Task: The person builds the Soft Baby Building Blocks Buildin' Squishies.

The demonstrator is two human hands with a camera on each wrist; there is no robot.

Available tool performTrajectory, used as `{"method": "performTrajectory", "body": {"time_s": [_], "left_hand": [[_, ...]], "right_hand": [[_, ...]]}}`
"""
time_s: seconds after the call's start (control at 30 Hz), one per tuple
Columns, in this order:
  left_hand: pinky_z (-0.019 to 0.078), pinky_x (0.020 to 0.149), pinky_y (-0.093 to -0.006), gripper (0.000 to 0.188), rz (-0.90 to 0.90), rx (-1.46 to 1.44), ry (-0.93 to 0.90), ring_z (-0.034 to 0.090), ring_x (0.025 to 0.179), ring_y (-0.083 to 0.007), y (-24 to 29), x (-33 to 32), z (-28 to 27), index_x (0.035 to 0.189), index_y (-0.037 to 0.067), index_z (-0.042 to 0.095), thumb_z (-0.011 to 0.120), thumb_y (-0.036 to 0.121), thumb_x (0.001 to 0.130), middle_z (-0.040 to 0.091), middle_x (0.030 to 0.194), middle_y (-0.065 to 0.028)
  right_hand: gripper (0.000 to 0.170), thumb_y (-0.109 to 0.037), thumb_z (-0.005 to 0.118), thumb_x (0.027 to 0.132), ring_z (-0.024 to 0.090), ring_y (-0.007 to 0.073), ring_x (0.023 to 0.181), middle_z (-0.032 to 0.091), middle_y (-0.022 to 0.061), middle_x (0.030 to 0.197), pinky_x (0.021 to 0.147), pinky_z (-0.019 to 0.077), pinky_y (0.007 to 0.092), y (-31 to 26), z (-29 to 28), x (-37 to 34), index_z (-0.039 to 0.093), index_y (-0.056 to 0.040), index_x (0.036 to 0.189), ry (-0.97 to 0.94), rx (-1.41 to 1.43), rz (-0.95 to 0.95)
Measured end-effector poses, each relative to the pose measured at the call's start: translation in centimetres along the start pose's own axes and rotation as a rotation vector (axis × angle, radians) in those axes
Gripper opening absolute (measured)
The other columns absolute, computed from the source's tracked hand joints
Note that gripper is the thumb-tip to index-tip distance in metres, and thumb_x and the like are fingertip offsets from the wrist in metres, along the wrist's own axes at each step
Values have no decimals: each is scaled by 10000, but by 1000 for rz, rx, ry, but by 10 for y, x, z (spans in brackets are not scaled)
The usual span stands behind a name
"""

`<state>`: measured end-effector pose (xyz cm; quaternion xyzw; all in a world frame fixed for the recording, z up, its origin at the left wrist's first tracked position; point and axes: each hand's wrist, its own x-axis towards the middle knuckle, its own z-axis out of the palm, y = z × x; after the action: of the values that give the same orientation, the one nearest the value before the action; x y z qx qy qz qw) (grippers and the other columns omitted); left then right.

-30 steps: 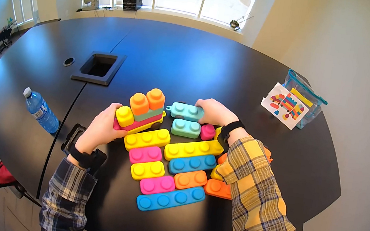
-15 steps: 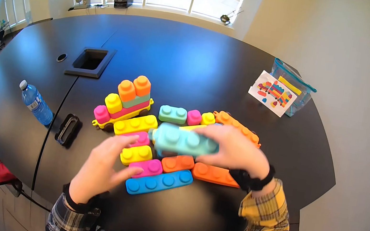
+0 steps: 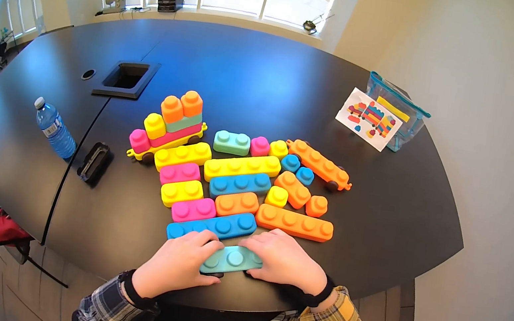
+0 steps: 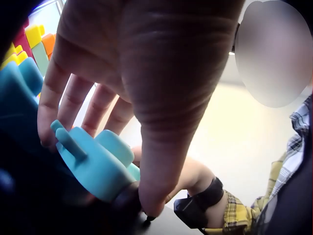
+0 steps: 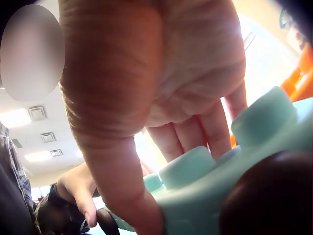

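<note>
Clasping the teal wheeled base [image 3: 234, 260] by both ends. Left grip [image 3: 180, 263] is pinching the left end, thumb on the near side, fingers over the far side; right grip [image 3: 284, 262] is pinching the right end likewise. Each grip is spanning about the base's width. Base is lying just on the near side of the long blue block [image 3: 213, 225], toward that block's right end, studs facing up; contact with the worktop [image 3: 391, 202]: cannot tell. Pink block [image 3: 193, 209] is sitting just beyond the long blue block; long orange block [image 3: 294, 223] is lying to its right.
</note>
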<state>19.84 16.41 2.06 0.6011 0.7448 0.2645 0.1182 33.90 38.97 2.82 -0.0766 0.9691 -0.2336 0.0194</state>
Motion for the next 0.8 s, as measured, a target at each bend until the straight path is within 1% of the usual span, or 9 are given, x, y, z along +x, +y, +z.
{"method": "performTrajectory", "body": {"time_s": [0.1,0.2,0.3,0.37,0.4,0.47,0.57,0.67,0.8], "left_hand": [[578,809,-409,539,-12,127,9,676,1018,-275,7,-1,0,1168,124,683,910,351,736,652,1164,-31],[575,766,-392,516,0,195,21,664,994,-244,5,0,2,1164,157,691,901,357,737,651,1157,9],[575,748,-388,506,3,209,50,649,1009,-229,3,0,1,1158,170,698,903,351,732,646,1167,23],[578,750,-388,499,-5,215,48,644,1025,-229,2,1,0,1154,171,702,903,348,732,644,1175,22],[580,751,-389,493,-11,224,49,639,1041,-228,1,2,-1,1150,173,706,904,344,732,641,1183,21],[581,758,-389,489,-21,233,59,636,1050,-232,-2,2,-4,1147,173,710,906,337,731,638,1184,16],[584,771,-389,488,-38,234,79,632,1060,-238,-6,4,-6,1145,169,715,911,326,727,633,1178,5],[584,782,-391,491,-55,226,79,629,1063,-243,-8,7,-7,1146,165,715,915,323,726,629,1167,-1],[581,796,-394,489,-67,220,64,623,1071,-246,-8,10,-9,1144,161,715,917,323,729,622,1170,-5]], "right_hand": [[552,-220,881,748,669,315,1010,717,98,1032,945,504,420,-1,3,-2,682,-103,1249,-2,-17,40],[524,-227,874,772,667,314,1073,724,95,1103,975,499,423,4,5,-10,679,-102,1242,86,14,53],[476,-202,865,796,661,308,1129,718,84,1165,1003,505,420,4,-2,-21,682,-98,1223,120,60,100],[416,-164,855,809,656,303,1153,709,76,1182,996,528,416,4,-3,-27,692,-82,1183,257,82,87],[416,-164,855,809,656,303,1153,709,76,1182,996,528,416,5,-3,-29,692,-82,1183,257,82,88],[350,-152,839,823,671,315,1099,697,69,1152,936,546,411,6,-3,-32,682,-49,1118,323,81,104],[301,-159,822,849,685,320,1040,692,83,1147,858,573,405,8,-1,-39,689,-61,1101,368,69,230],[279,-170,812,865,691,324,985,685,90,1116,803,579,405,7,-1,-37,688,-72,1094,404,23,241],[276,-185,818,863,688,325,968,675,90,1078,791,575,412,8,-3,-34,684,-70,1075,388,13,317]]}}
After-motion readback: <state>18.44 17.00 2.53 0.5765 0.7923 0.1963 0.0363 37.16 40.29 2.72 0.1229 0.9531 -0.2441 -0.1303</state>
